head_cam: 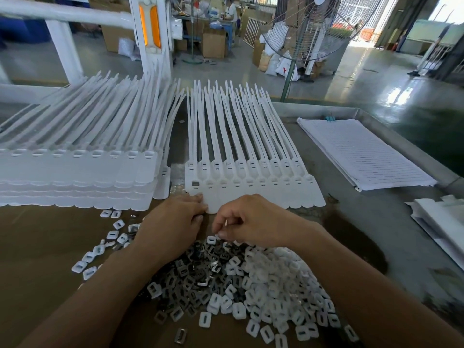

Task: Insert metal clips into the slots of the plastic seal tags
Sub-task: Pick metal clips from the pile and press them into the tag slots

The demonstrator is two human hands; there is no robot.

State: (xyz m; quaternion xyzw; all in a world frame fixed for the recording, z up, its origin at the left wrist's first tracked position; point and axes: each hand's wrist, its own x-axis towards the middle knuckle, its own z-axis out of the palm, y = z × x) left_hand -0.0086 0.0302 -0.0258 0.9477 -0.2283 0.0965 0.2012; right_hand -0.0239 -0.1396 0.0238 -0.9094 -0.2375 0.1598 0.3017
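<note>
Right hand (253,219) noted with fingers curled, a small thin clip (226,223) apparently pinched between thumb and forefinger, just above the far edge of the pile of clips (226,285). Whether the piece is metal cannot be told. Left hand (173,219) is set just left of it, the near left corner of the strip of seal tags (251,194) held between fingers and thumb. One slot (195,183) at the strip's left end is seen filled with a dark piece. The slots to its right appear unfilled, so this strip is judged barely begun.

For the step: the strip should be pinned flat, the clip turned square to the next slot rightward and pressed down evenly; a tilted clip is likely to jam or spring out. Metal pieces must be told from the white plastic ones mixed in the pile.

Further left, a stack of tags (75,182) is laid several layers deep. Brown cardboard (37,247) is spread over the near table (376,234); lined sheets (364,151) are laid at right. Beyond, a standing fan (313,28), cartons (213,43) and a glossy workshop floor (376,79) are recorded.
</note>
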